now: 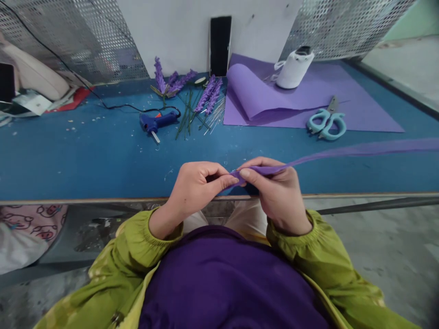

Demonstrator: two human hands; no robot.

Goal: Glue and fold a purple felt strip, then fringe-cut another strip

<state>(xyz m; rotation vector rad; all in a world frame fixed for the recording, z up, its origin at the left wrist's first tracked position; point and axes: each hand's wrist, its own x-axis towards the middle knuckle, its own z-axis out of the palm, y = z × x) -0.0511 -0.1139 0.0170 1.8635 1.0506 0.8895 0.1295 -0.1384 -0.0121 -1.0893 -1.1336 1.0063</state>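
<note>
Over the front edge of the blue table, my left hand [202, 185] and my right hand [274, 187] meet, fingertips almost touching. Between them runs a long, narrow purple strip [343, 153], paper or foam by its look. My left thumb and forefinger pinch its end. The right thumb presses the strip against the fingers just beside that spot. From my right hand the strip trails off past the right edge of the view. Whether a wire or stem lies inside the pinched end is hidden by my fingers.
Behind my hands lie a blue glue gun [159, 121] with a cord, purple flower sprigs [171, 84], green stems [187, 114] and wires [216, 114]. Teal-handled scissors [327, 121] rest against purple sheets [366, 105], with a white container [295, 68] on top. A phone [220, 45] leans upright.
</note>
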